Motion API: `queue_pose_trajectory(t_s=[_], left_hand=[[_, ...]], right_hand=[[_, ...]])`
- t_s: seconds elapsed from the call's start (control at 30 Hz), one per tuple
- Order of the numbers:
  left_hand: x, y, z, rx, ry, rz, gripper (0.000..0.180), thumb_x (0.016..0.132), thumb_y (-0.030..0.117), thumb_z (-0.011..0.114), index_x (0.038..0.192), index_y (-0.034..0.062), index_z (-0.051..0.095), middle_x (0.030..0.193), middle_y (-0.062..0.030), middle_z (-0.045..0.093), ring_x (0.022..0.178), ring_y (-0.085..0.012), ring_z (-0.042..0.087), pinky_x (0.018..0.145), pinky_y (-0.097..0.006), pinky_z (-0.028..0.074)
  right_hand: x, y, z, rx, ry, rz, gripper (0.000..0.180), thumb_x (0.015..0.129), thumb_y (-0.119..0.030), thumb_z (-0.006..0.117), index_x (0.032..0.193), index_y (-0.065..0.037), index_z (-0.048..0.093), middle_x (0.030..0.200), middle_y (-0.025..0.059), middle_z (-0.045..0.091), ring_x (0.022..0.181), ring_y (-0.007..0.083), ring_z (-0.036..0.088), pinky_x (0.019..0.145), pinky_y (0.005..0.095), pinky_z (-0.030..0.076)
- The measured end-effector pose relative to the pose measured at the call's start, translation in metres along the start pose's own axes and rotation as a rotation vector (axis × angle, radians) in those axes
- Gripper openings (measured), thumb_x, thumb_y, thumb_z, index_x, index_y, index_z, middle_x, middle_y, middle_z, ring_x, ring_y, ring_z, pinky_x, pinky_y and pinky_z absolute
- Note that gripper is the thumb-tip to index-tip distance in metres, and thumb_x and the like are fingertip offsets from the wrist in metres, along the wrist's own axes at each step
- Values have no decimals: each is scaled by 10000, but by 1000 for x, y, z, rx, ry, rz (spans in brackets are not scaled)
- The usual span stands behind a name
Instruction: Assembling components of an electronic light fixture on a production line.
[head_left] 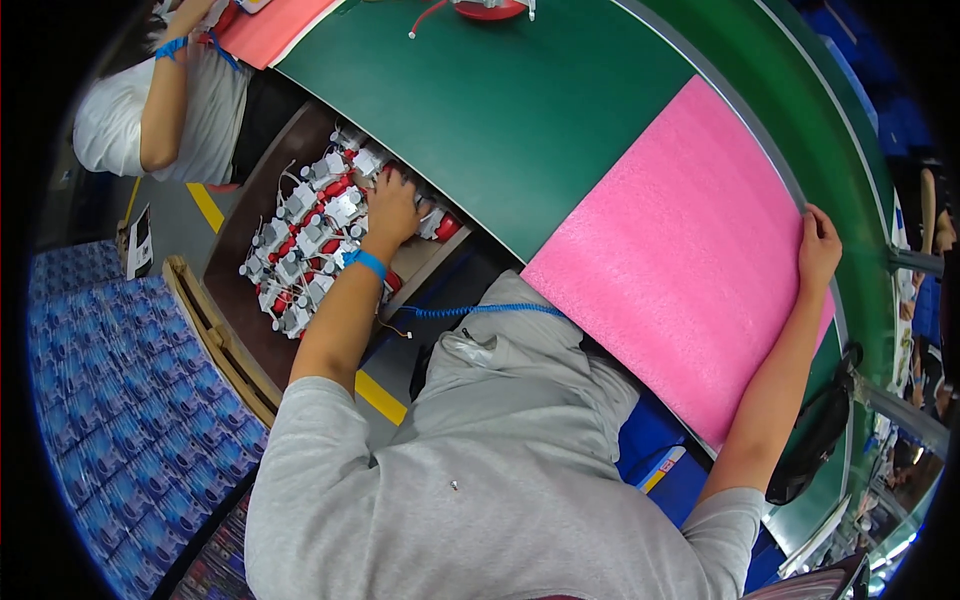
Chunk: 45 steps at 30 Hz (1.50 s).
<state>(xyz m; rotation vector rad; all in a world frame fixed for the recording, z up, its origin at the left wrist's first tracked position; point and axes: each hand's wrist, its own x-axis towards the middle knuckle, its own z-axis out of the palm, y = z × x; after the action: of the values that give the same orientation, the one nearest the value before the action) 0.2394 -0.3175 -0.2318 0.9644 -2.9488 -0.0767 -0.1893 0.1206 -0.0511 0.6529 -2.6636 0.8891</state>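
Observation:
My left hand (395, 208), with a blue band at the wrist, reaches down into a brown box (236, 232) of red, white and grey assemblies with thin wires (318, 232). Its fingers are apart and touch the parts near the table edge; the fingertips are partly hidden among them. On the far right, my right hand (820, 245) rests at the edge of a pink foam sheet (680, 260), beside the metal rail. Its fingers are slightly bent, and no separate object shows in them. The sheet lies flat on the green table (470, 120).
A red part with a wire (488, 10) lies at the table's far edge. Another person (160, 110) works at the upper left. Blue printed cartons (130, 400) stand at the left. A coiled blue cord (480, 309) crosses my lap. A green conveyor (840, 130) runs behind the rail.

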Motion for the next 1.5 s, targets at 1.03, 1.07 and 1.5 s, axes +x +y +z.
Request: queue_pose_trajectory(t_s=[1.03,1.07,1.5], left_hand=[[26,-19,-37,-454,-201,308,469,817,368,652,1162,54,605,1188,-212,568,1078,-387,521,937,-441,418],[23,-19,-42,-452,-202,307,469,817,368,652,1162,54,605,1188,-212,568,1078,-387,521,937,-441,418],[-8,-26,-157,-655,-109,293,236,817,196,670,863,18,522,957,-117,571,915,-287,530,823,-359,423]], right_hand=[[0,1,-2,32,-9,38,204,870,-179,594,1020,-90,701,952,81,698,887,155,638,803,269,475],[1,1,-2,20,-9,39,203,869,-181,596,1015,-90,703,953,81,698,888,156,639,804,269,475],[0,6,-1,-3,-18,53,196,872,-182,594,1012,-101,705,964,83,697,897,177,645,808,282,479]])
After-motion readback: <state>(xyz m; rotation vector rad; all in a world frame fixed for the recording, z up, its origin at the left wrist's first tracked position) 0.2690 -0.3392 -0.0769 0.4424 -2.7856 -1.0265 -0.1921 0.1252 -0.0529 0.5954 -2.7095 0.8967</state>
